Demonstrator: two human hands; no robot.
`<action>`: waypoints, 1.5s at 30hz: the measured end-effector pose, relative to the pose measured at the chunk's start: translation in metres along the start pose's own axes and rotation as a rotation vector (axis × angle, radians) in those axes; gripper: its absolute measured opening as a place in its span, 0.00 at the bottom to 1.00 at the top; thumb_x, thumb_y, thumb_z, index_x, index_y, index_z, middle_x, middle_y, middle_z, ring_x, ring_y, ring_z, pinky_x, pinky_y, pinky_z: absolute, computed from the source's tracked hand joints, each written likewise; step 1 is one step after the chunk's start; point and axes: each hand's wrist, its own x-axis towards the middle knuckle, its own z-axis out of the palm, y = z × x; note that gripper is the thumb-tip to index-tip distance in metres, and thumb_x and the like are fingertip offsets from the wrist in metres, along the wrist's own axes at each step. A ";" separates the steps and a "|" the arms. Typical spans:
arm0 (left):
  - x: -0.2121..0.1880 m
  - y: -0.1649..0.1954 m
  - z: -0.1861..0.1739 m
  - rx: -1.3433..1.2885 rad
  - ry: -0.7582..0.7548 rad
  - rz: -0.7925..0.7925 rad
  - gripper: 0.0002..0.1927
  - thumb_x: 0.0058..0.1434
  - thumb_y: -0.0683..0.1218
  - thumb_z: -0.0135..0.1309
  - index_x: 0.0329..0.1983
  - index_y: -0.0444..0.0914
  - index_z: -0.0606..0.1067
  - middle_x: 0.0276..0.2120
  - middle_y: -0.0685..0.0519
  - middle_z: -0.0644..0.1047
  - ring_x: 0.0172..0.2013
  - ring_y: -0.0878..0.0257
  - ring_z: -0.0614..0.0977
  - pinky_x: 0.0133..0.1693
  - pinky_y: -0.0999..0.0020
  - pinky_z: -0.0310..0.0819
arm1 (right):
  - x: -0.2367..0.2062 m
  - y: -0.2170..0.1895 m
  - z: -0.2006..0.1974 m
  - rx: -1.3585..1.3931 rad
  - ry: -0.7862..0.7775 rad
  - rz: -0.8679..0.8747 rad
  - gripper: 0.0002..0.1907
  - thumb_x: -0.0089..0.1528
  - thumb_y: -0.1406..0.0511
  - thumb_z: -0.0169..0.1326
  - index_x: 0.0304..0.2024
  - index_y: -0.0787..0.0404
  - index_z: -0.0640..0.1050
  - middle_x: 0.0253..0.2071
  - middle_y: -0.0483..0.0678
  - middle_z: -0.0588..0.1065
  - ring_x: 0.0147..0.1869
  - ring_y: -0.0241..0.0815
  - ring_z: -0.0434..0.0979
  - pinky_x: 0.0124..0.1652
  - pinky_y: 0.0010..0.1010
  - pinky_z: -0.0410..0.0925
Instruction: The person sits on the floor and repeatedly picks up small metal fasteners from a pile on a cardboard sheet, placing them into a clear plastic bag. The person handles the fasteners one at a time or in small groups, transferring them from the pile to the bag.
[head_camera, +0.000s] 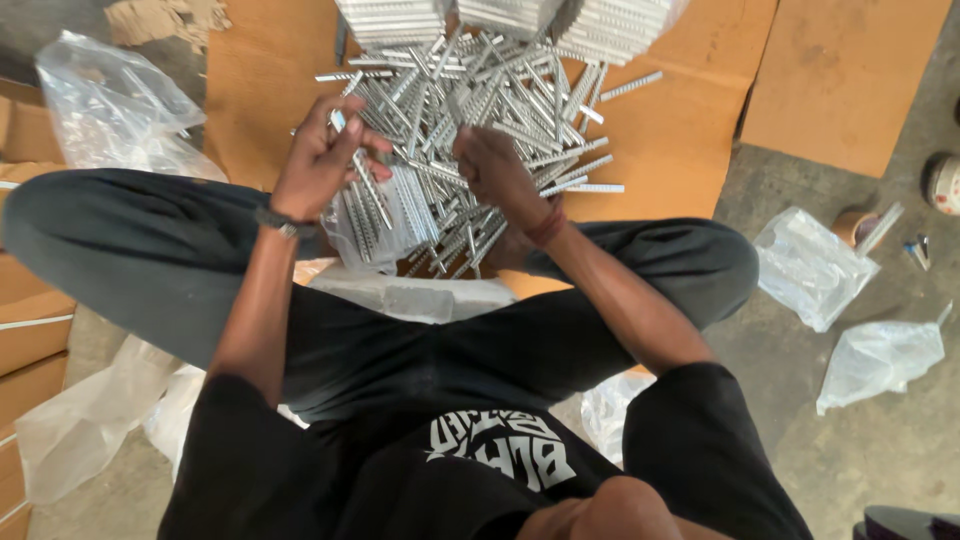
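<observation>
Near the middle of the frame, your left hand (318, 158) is closed around a few ridged metal strips (372, 192), which hang down from the fingers toward your lap; gripped at one end like that, they seem to be kept together as a bunch. Your right hand (498, 170), just to the right, curls its fingers down into the loose pile of metal strips (500, 100), and you cannot tell whether it grips one or only touches them. Below the left hand, a clear plastic bag (365, 235) with strips inside sits between your crossed legs, close enough to reach without stretching. The pile spreads over a sheet of brown cardboard (690, 120) laid on the floor, probably to keep the parts off the concrete. Stacked strips (500, 15) line the top edge of the frame. Crumpled plastic bags (810, 265) lie on the grey concrete floor (900, 440) at right, and another bag (110, 110) sits at upper left beside cardboard boxes (30, 340).
</observation>
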 end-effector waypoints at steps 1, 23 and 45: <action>0.005 0.007 0.000 -0.015 -0.012 0.070 0.14 0.56 0.46 0.34 0.45 0.38 0.56 0.25 0.51 0.70 0.18 0.67 0.70 0.21 0.75 0.66 | -0.001 0.000 0.003 -0.058 -0.017 -0.005 0.13 0.57 0.59 0.37 0.22 0.59 0.64 0.14 0.37 0.57 0.14 0.26 0.51 0.13 0.18 0.47; 0.034 -0.048 0.017 -1.153 0.541 0.239 0.11 0.58 0.52 0.34 0.41 0.45 0.58 0.20 0.54 0.60 0.16 0.69 0.59 0.17 0.78 0.52 | -0.026 -0.010 0.034 -0.662 -0.050 -0.313 0.15 0.56 0.63 0.40 0.20 0.68 0.60 0.12 0.52 0.56 0.15 0.44 0.51 0.20 0.33 0.51; 0.076 -0.057 0.007 -1.053 0.371 0.192 0.13 0.60 0.49 0.33 0.25 0.37 0.64 0.15 0.55 0.62 0.15 0.67 0.60 0.20 0.73 0.54 | -0.025 0.001 0.015 0.374 -0.498 0.274 0.17 0.59 0.55 0.31 0.24 0.58 0.62 0.14 0.36 0.52 0.13 0.26 0.47 0.12 0.17 0.45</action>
